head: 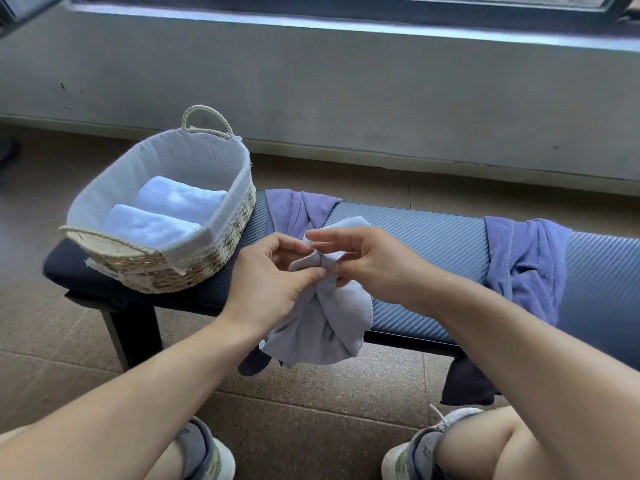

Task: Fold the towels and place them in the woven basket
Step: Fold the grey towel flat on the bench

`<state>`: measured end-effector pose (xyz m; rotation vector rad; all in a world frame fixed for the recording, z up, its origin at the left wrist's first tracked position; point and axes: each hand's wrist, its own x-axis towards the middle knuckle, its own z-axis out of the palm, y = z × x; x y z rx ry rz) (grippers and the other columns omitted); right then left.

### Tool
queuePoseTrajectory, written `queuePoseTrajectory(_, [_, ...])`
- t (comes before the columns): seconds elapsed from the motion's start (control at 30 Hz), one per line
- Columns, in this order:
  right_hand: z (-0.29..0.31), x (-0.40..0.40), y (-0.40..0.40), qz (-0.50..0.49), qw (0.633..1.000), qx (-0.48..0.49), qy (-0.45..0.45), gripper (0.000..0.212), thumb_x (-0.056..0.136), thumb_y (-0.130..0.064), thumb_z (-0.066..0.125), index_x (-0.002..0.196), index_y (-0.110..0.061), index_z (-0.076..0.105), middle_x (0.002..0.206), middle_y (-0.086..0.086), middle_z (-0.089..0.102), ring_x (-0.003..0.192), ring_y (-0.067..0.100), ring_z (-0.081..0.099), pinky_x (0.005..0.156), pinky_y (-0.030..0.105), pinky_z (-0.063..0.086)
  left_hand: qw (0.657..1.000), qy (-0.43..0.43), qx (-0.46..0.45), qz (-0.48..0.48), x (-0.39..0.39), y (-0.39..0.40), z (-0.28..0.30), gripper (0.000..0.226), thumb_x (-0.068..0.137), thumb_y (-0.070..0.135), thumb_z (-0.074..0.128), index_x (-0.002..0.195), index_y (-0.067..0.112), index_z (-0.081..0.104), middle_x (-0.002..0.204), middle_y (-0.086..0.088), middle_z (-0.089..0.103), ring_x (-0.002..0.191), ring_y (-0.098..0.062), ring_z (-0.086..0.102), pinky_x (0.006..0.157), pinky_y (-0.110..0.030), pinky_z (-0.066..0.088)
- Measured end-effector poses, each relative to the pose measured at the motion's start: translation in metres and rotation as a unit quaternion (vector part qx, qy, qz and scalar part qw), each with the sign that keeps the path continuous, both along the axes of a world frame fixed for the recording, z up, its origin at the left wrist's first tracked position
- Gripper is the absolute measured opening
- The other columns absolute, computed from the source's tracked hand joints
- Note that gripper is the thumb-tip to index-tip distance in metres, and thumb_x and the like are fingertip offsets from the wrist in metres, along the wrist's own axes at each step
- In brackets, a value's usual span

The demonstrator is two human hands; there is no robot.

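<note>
Your left hand [277, 271] and right hand [367, 261] meet at the centre, each grip clamped on the same light grey towel [332, 317]: thumb and fingertips of both pinch a bunched fold near its top edge, w/ the fingers curled in. Rest of the towel hangs down from the pinch, over the front edge of the worktop [433, 233], lower folds loose and uneven.

Behind your hands, a purple towel [294, 209] lies crumpled on the worktop, partly hidden by the grey one. A 2nd purple towel [526, 265] drapes over the worktop well to the right.

At the left end of the worktop sits the woven basket [194, 271], cloth-lined, w/ rope handles. Inside it, 2 folded white towels [156, 226] lie side by side, touching.

Worktop is a dark padded bench. Below, your knees and grey shoes [415, 448] rest on a speckled floor [311, 410]; a grey wall [346, 81] runs behind.
</note>
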<state>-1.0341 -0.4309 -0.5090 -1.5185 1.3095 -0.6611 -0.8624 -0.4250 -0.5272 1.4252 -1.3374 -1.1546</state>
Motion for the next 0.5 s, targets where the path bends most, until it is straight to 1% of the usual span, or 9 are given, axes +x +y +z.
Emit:
queuePoseTrajectory(0.07, [0.002, -0.002, -0.001, -0.008, 0.999, 0.019, -0.029, 0.057, 0.091, 0.012, 0.059, 0.139, -0.019, 0.059, 0.127, -0.004, 0.069, 0.100, 0.012, 0.071, 0.081, 0.026, 0.059, 1.000, -0.006, -0.002, 0.010, 0.000, -0.003, 0.000, 0.031, 0.065, 0.004, 0.093, 0.083, 0.017, 0.071, 0.079, -0.003, 0.078, 0.082, -0.020, 0.076, 0.083, -0.040, 0.062])
queuePoseTrajectory(0.13, [0.006, -0.007, -0.001, -0.019, 0.999, 0.029, -0.006, 0.053, 0.090, 0.003, 0.068, 0.134, -0.025, 0.061, 0.121, -0.007, 0.069, 0.097, 0.013, 0.072, 0.083, 0.029, 0.060, 1.000, -0.007, -0.001, 0.023, 0.001, -0.005, 0.001, 0.028, 0.066, 0.005, 0.092, 0.082, 0.017, 0.071, 0.077, -0.002, 0.077, 0.075, -0.015, 0.073, 0.079, -0.037, 0.060])
queuePoseTrajectory(0.23, [0.009, -0.018, 0.001, 0.007, 0.989, 0.052, 0.140, 0.040, 0.084, -0.023, 0.081, 0.121, -0.026, 0.064, 0.106, -0.009, 0.070, 0.084, 0.008, 0.069, 0.078, 0.028, 0.058, 0.999, -0.005, 0.003, 0.034, 0.002, -0.007, 0.004, 0.027, 0.067, 0.006, 0.091, 0.081, 0.016, 0.071, 0.076, -0.001, 0.077, 0.071, -0.008, 0.069, 0.076, -0.032, 0.057])
queuePoseTrajectory(0.27, [0.010, -0.020, 0.002, 0.028, 0.981, 0.065, 0.182, 0.033, 0.083, -0.027, 0.082, 0.112, -0.025, 0.067, 0.099, -0.009, 0.071, 0.082, 0.008, 0.068, 0.075, 0.028, 0.056, 0.999, -0.002, 0.004, 0.035, 0.003, -0.007, 0.005, 0.026, 0.068, 0.006, 0.091, 0.081, 0.016, 0.071, 0.077, -0.001, 0.077, 0.072, -0.007, 0.069, 0.076, -0.030, 0.057])
queuePoseTrajectory(0.3, [0.010, -0.021, 0.003, 0.040, 0.977, 0.069, 0.197, 0.023, 0.083, -0.028, 0.082, 0.101, -0.023, 0.069, 0.090, -0.009, 0.072, 0.078, 0.009, 0.068, 0.072, 0.027, 0.054, 0.999, 0.003, 0.005, 0.036, 0.004, -0.008, 0.005, 0.026, 0.068, 0.006, 0.091, 0.080, 0.015, 0.070, 0.077, -0.001, 0.076, 0.072, -0.007, 0.068, 0.075, -0.029, 0.057])
queuePoseTrajectory(0.33, [0.010, -0.021, 0.004, 0.037, 0.980, 0.064, 0.184, 0.016, 0.084, -0.027, 0.081, 0.092, -0.020, 0.069, 0.081, -0.008, 0.071, 0.072, 0.010, 0.067, 0.068, 0.026, 0.051, 0.999, 0.007, 0.006, 0.036, 0.005, -0.008, 0.005, 0.025, 0.068, 0.006, 0.091, 0.079, 0.015, 0.070, 0.077, -0.001, 0.076, 0.071, -0.007, 0.068, 0.074, -0.027, 0.056])
queuePoseTrajectory(0.37, [0.010, -0.021, 0.004, 0.019, 0.987, 0.055, 0.148, 0.014, 0.086, -0.023, 0.080, 0.086, -0.018, 0.067, 0.072, -0.005, 0.070, 0.065, 0.012, 0.066, 0.063, 0.026, 0.050, 0.999, 0.010, 0.006, 0.035, 0.005, -0.008, 0.006, 0.024, 0.069, 0.006, 0.090, 0.078, 0.015, 0.069, 0.076, -0.001, 0.076, 0.070, -0.006, 0.067, 0.072, -0.025, 0.055])
queuePoseTrajectory(0.43, [0.013, -0.017, 0.006, -0.040, 0.997, 0.047, 0.044, 0.014, 0.088, -0.015, 0.076, 0.087, -0.013, 0.063, 0.065, 0.001, 0.066, 0.057, 0.017, 0.062, 0.054, 0.026, 0.045, 0.999, 0.014, 0.007, 0.031, 0.005, -0.006, 0.006, 0.022, 0.071, 0.007, 0.089, 0.077, 0.012, 0.069, 0.072, 0.000, 0.074, 0.068, -0.005, 0.065, 0.068, -0.022, 0.053])
queuePoseTrajectory(0.5, [0.019, -0.011, 0.009, -0.048, 0.998, 0.025, -0.015, 0.015, 0.088, -0.015, 0.076, 0.094, -0.013, 0.062, 0.064, 0.003, 0.066, 0.056, 0.018, 0.062, 0.054, 0.028, 0.045, 0.999, 0.029, 0.015, 0.025, 0.005, -0.001, 0.007, 0.020, 0.072, 0.008, 0.088, 0.079, 0.009, 0.070, 0.072, 0.001, 0.075, 0.068, -0.004, 0.066, 0.068, -0.022, 0.053])
